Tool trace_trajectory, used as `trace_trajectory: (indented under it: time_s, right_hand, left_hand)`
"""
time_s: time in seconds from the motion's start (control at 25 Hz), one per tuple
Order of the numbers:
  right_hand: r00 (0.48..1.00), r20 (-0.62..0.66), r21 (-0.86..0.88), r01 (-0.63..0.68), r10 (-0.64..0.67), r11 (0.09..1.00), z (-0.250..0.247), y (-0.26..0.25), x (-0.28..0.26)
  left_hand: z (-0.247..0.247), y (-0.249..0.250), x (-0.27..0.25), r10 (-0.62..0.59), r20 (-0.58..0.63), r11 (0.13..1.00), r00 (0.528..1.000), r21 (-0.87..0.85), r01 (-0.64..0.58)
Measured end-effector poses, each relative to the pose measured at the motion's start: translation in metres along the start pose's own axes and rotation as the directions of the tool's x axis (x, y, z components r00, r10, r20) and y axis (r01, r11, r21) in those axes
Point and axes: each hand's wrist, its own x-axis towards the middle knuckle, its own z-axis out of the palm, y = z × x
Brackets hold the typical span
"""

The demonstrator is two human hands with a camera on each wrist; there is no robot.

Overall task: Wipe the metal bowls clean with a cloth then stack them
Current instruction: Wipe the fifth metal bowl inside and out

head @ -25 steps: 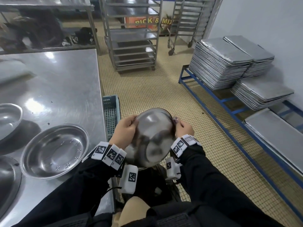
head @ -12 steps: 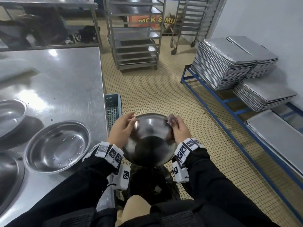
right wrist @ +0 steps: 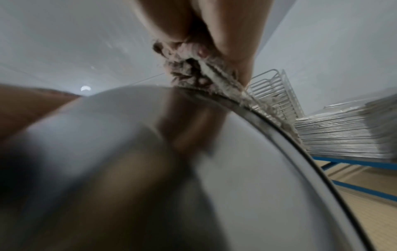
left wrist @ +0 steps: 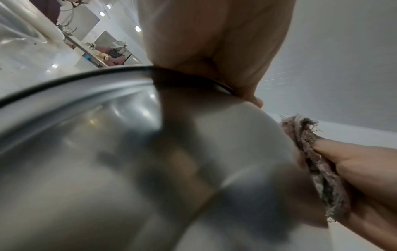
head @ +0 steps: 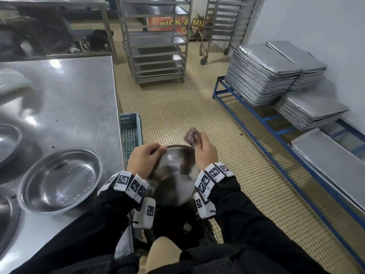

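A metal bowl (head: 173,175) hangs in the air between my hands, its underside turned toward me. My left hand (head: 145,157) grips its left rim, thumb over the edge. My right hand (head: 203,150) pinches a small frayed greyish-pink cloth (head: 191,135) against the bowl's far right rim. The left wrist view shows the bowl (left wrist: 150,161) with the cloth (left wrist: 311,152) at its edge. In the right wrist view the cloth (right wrist: 193,71) sits on the bowl's rim (right wrist: 268,122). A second bowl (head: 61,180) lies upright on the steel table (head: 69,91).
Two more bowls (head: 7,141) (head: 6,218) show partly at the table's left edge. A dark plastic crate (head: 130,133) stands on the floor beside the table. Stacked baking trays (head: 262,76) rest on a blue rack (head: 276,135) to the right. Wheeled tray racks (head: 156,42) stand behind.
The bowl has tipped from nearly upright to a flatter tilt and come lower. My right hand with the cloth has slid up to the far rim.
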Motion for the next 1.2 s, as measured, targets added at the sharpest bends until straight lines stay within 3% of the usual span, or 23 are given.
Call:
trace_trajectory:
  time_s: [0.08,0.12,0.2,0.36,0.44,0.56,0.64,0.72,0.84,0.88,0.96,1.04,1.08,1.12,1.2]
  right_hand:
    - [0.988,-0.151,-0.022,0.010,-0.013,1.000,0.003,-0.001,0.001]
    - [0.986,-0.168,-0.046,0.013,-0.021,0.999,0.006,-0.002,-0.001]
    - [0.991,-0.126,-0.112,0.026,-0.040,0.993,0.014,-0.011,-0.014]
    - [0.927,-0.156,-0.369,0.264,-0.340,0.891,0.030,-0.028,-0.040]
    - [0.925,-0.155,-0.429,0.253,-0.347,0.867,0.026,-0.032,-0.035]
    - [0.951,-0.239,-0.327,0.114,-0.198,0.938,0.007,-0.025,-0.014]
    - [0.969,-0.237,-0.041,-0.087,0.075,0.995,-0.001,0.003,-0.002]
    - [0.937,-0.187,0.059,-0.289,0.295,0.956,-0.002,0.034,-0.001]
    - [0.913,-0.212,0.021,-0.352,0.348,0.936,-0.003,0.042,-0.011]
    - [0.924,-0.231,0.051,-0.301,0.304,0.952,-0.003,0.032,-0.012]
    - [0.963,-0.266,0.027,-0.046,0.052,0.999,-0.001,-0.004,-0.014]
    - [0.935,-0.220,-0.225,0.228,-0.278,0.947,0.010,-0.032,-0.016]
    - [0.913,-0.163,-0.364,0.296,-0.373,0.883,0.016,-0.040,-0.017]
    - [0.906,-0.138,-0.436,0.307,-0.400,0.846,0.020,-0.041,-0.015]
    - [0.942,-0.201,-0.369,0.182,-0.269,0.911,0.016,-0.037,-0.007]
  left_hand:
    - [0.001,-0.002,-0.001,-0.062,-0.037,0.997,0.997,-0.039,0.060]
    - [0.002,-0.001,0.000,-0.086,-0.049,0.995,0.995,-0.062,0.083]
    - [0.004,0.004,0.002,-0.116,-0.066,0.986,0.991,-0.129,0.107]
    - [0.004,0.021,0.008,-0.127,-0.116,0.965,0.985,-0.244,0.095]
    - [0.003,0.025,0.010,-0.114,-0.133,0.955,0.984,-0.286,0.072]
    - [0.001,0.027,0.009,-0.116,-0.149,0.934,0.982,-0.353,0.057]
    - [-0.002,0.026,0.009,-0.151,-0.169,0.920,0.974,-0.384,0.076]
    - [-0.004,0.021,0.010,-0.190,-0.191,0.915,0.963,-0.389,0.104]
    - [-0.004,0.013,0.013,-0.220,-0.212,0.919,0.952,-0.372,0.130]
    - [-0.003,0.013,0.013,-0.221,-0.214,0.922,0.952,-0.364,0.132]
    - [-0.003,0.017,0.012,-0.207,-0.210,0.931,0.956,-0.343,0.126]
    - [-0.002,0.023,0.013,-0.173,-0.216,0.945,0.961,-0.313,0.100]
    - [-0.002,0.026,0.014,-0.159,-0.220,0.948,0.962,-0.305,0.087]
    - [-0.002,0.028,0.014,-0.151,-0.224,0.948,0.963,-0.308,0.077]
    - [-0.005,0.028,0.013,-0.150,-0.233,0.945,0.961,-0.318,0.071]
